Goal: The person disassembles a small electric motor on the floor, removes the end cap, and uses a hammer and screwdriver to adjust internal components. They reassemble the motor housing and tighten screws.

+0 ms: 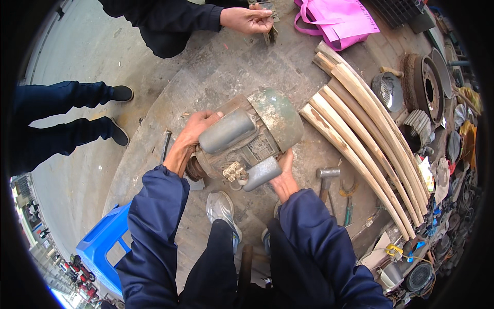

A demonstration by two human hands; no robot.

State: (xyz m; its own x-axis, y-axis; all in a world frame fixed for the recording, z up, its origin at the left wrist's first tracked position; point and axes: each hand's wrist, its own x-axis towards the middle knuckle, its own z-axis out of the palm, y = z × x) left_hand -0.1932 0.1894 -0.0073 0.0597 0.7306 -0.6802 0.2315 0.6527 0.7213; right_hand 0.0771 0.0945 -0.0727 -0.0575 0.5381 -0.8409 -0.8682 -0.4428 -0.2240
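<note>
An old electric motor [256,148] lies on its side between my hands, with a worn green end cover [280,119] toward the far right. Two grey cylindrical housings [227,131] sit along its body, and a small open terminal block [234,171] shows on the near side. At its left end is a rusty pulley [194,168]. My left hand [199,129] grips the motor's left side, fingers partly hidden behind it. From the right, my right hand [284,177] holds the underside near the green cover. Whether the motor rests on the ground or is lifted, I cannot tell.
Wooden poles [360,139] lie to the right, near a hammer [328,175] and pliers [349,190]. A blue stool [100,247] stands at left. Another person's hand [247,20] holds a small part beside a pink bag [339,23]. Someone's legs [72,98] are at far left.
</note>
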